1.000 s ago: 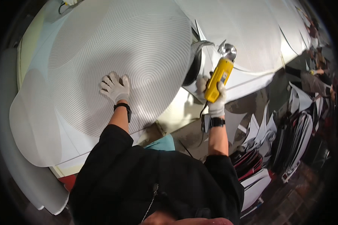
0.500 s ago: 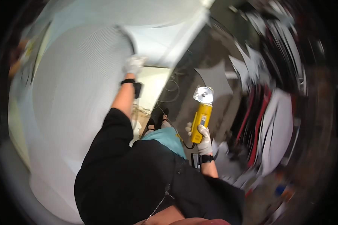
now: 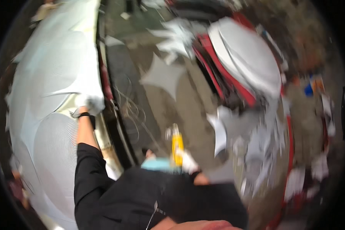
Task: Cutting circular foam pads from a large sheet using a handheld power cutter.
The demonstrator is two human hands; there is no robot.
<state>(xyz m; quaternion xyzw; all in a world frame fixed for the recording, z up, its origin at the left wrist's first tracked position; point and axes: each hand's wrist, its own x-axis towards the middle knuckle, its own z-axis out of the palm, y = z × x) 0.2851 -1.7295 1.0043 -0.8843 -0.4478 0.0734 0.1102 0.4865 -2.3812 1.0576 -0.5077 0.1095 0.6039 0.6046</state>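
Note:
My left hand (image 3: pixel 89 104), in a white glove, grips the edge of a large grey metal sheet (image 3: pixel 61 57) that lies over round ribbed discs (image 3: pixel 53 153) on the left. Low by my body, my gloved right hand (image 3: pixel 188 161) holds a yellow power tool (image 3: pixel 177 145) with its head pointing away from me. The picture is blurred by motion.
A dark floor (image 3: pixel 188 96) with grey star-shaped metal offcuts (image 3: pixel 163 76) spreads to the right. A stack of round grey discs with red rims (image 3: pixel 249 61) stands at the upper right, with several scraps scattered below it. Thin cables (image 3: pixel 130 111) trail beside the table edge.
My view has swung to the right, off the discs and toward the floor. My left hand moved from flat on a disc to the sheet's edge. The yellow tool came down close to my body.

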